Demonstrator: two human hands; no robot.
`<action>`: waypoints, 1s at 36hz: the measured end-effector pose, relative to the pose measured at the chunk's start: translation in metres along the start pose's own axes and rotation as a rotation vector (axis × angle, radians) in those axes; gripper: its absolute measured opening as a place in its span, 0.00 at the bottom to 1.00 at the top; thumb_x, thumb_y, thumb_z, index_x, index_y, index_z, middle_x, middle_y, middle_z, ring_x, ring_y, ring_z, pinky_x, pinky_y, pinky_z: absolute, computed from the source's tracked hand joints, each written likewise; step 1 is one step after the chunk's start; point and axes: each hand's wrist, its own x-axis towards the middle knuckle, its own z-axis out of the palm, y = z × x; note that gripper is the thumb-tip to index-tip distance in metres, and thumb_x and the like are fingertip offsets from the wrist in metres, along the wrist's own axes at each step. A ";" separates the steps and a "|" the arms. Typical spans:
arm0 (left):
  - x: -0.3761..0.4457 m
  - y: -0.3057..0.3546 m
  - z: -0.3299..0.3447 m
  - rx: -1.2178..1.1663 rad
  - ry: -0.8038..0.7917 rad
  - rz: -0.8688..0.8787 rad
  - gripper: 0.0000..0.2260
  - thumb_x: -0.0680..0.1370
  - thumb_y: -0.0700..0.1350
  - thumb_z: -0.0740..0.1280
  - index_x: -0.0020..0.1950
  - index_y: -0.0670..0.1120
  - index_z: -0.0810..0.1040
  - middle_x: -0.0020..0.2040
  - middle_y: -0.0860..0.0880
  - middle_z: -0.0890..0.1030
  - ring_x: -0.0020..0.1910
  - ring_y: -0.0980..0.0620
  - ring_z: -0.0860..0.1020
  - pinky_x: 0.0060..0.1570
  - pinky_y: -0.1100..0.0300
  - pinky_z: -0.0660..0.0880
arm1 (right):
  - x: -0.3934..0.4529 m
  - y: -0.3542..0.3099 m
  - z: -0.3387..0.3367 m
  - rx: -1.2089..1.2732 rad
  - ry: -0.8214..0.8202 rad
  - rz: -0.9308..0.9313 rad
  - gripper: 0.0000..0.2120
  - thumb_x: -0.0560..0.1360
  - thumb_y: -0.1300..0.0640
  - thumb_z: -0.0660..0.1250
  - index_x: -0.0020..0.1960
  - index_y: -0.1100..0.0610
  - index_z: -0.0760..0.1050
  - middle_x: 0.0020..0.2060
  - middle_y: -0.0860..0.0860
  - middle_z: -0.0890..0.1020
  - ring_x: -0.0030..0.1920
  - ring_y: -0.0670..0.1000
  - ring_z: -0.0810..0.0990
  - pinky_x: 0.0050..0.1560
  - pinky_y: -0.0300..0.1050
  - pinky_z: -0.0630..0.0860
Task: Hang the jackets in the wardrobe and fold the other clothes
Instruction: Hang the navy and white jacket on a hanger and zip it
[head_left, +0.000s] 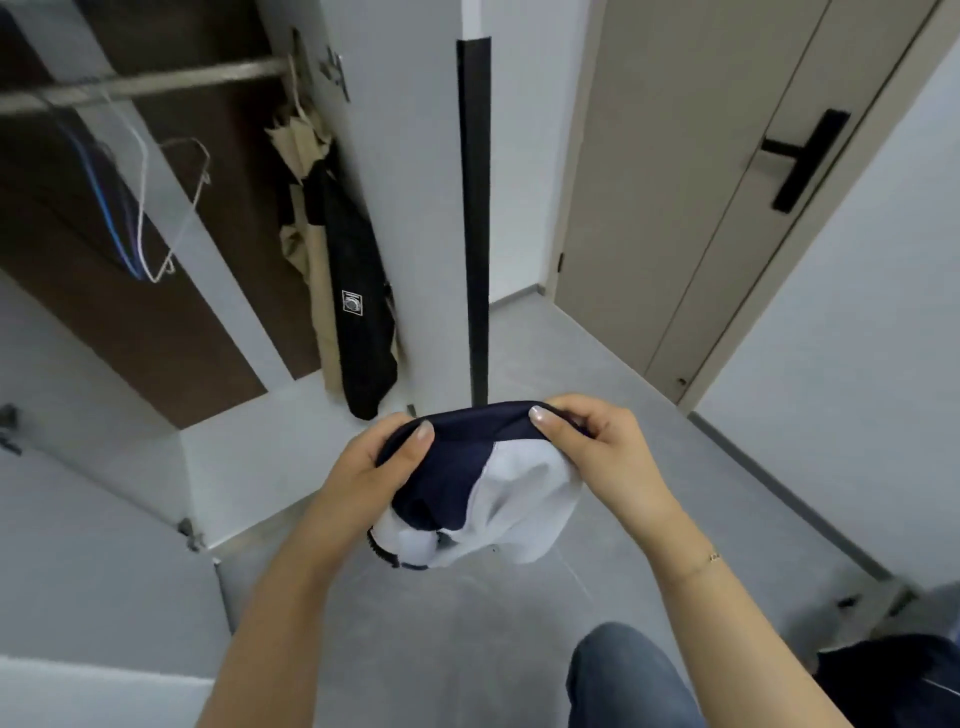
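Left hand (382, 460): raised in front of the body, forearm reaching up from the lower left; the thumb lies across the top of the dark band of the garment and the fingers curl beneath it, pinching the cloth.
Right hand (592, 441): raised level with the left, forearm reaching up from the lower right; thumb on the upper edge of the band, fingers curled round the bunched cloth behind it. A thin bracelet (714, 557) sits on the wrist.
Hands together: a short stretch of taut band runs between them; the two hands do not touch.
Garment (498, 488): navy and white, held in the air above the grey floor (457, 649), its white part hanging bunched below the hands; a zip edge shows at the lower left.
Wardrobe (171, 312): open, upper left, with a metal rail (145, 83) carrying wire hangers (156, 208).
Hung item: a beige and black jacket (348, 291) hangs at the right end of the wardrobe.
Door (691, 182): closed, upper right, with a black handle (805, 156).
Leg: a knee in blue jeans (623, 675) shows at the bottom edge.
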 end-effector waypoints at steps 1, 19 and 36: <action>-0.003 0.001 -0.008 0.007 0.073 0.033 0.11 0.77 0.58 0.65 0.45 0.51 0.80 0.43 0.48 0.82 0.42 0.55 0.80 0.42 0.63 0.76 | 0.003 -0.003 0.008 0.048 0.004 -0.013 0.07 0.76 0.60 0.69 0.40 0.58 0.81 0.34 0.48 0.82 0.35 0.44 0.78 0.36 0.34 0.72; 0.040 0.033 -0.099 -0.398 0.748 0.021 0.15 0.68 0.57 0.73 0.45 0.48 0.84 0.44 0.46 0.85 0.41 0.51 0.82 0.38 0.63 0.78 | 0.144 -0.003 0.134 0.350 -0.400 0.017 0.08 0.76 0.61 0.70 0.42 0.51 0.81 0.36 0.47 0.84 0.37 0.43 0.82 0.37 0.33 0.76; 0.130 0.063 -0.216 -0.265 0.953 0.023 0.09 0.66 0.54 0.74 0.38 0.49 0.83 0.38 0.47 0.84 0.37 0.52 0.81 0.37 0.62 0.78 | 0.322 -0.022 0.270 0.059 -0.884 -0.043 0.12 0.80 0.54 0.63 0.63 0.51 0.72 0.39 0.47 0.83 0.36 0.42 0.80 0.42 0.34 0.74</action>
